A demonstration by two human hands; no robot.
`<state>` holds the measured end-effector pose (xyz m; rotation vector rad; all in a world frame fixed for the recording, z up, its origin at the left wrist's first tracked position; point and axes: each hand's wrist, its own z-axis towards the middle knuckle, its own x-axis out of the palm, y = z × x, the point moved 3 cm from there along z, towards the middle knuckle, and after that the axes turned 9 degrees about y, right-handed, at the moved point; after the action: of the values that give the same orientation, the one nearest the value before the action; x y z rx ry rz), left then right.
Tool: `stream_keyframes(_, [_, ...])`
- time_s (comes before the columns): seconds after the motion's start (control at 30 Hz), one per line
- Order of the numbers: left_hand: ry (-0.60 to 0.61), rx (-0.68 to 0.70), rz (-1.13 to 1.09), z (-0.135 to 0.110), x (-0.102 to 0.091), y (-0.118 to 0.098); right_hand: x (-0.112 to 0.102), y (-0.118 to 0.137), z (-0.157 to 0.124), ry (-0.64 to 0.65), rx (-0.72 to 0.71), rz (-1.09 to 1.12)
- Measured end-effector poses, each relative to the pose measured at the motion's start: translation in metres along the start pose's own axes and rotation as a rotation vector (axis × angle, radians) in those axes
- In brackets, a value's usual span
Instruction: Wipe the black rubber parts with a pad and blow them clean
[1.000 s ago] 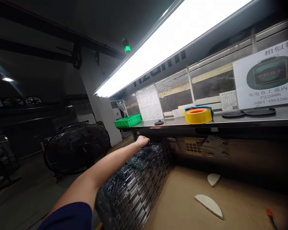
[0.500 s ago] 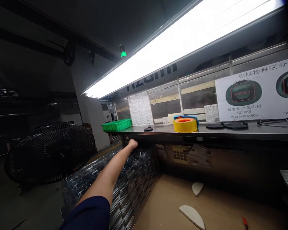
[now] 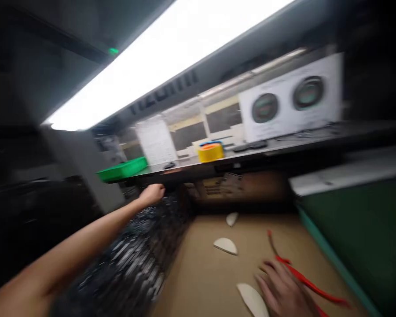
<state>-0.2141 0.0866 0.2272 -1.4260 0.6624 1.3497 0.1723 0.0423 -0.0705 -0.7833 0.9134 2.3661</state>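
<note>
The left hand reaches far out to the top end of one tall stack of clear trays. Its fingers curl, but the blur hides whether they pinch anything. The right hand is low over the brown bench, fingers spread, just beside one red strap. Three white half-moons lie on the bench, the nearest one by the right hand. A green mat runs along the bench's right edge.
</note>
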Motion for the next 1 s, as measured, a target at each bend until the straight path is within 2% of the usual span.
stream_keyframes(0.07, [0.070,0.167,0.084,-0.014,0.016,-0.029,-0.011,0.016,0.005,0.176,0.063,0.079])
stream_keyframes(0.1, [0.091,0.298,0.130,-0.022,0.027,-0.047,-0.017,0.021,0.010,0.193,0.107,0.079])
stream_keyframes(0.13, [0.102,0.519,0.244,-0.032,0.039,-0.068,-0.022,0.024,0.015,0.200,0.144,0.073])
stream_keyframes(0.2, [0.097,0.877,0.311,-0.062,0.064,-0.115,-0.027,0.028,0.022,0.222,0.184,0.066])
stream_keyframes(0.27, [0.153,1.087,0.236,-0.100,0.088,-0.170,-0.025,0.032,0.021,0.251,0.176,0.064])
stream_keyframes(0.37, [0.255,1.170,-0.049,-0.149,0.120,-0.267,-0.014,0.044,0.011,0.309,0.101,0.075])
stream_keyframes(0.47, [0.330,1.227,-0.428,-0.178,0.150,-0.364,-0.005,0.053,0.003,0.365,0.021,0.092])
stream_keyframes(0.53, [0.359,1.245,-0.528,-0.189,0.168,-0.416,-0.008,0.058,0.001,0.391,0.002,0.123])
stream_keyframes(0.6, [0.357,1.205,-0.522,-0.195,0.182,-0.451,-0.015,0.061,0.002,0.415,0.007,0.182])
stream_keyframes(0.7, [0.363,1.166,-0.427,-0.200,0.194,-0.472,-0.026,0.065,0.002,0.453,0.018,0.264])
stream_keyframes(0.8, [0.421,1.157,-0.455,-0.199,0.192,-0.465,-0.025,0.067,-0.002,0.484,0.031,0.272])
stream_keyframes(0.9, [0.379,1.108,-0.635,-0.194,0.181,-0.436,-0.019,0.066,-0.006,0.373,0.054,0.251])
stream_keyframes(1.0, [0.253,1.084,-0.789,-0.189,0.168,-0.384,-0.019,0.063,-0.002,0.180,0.051,0.266])
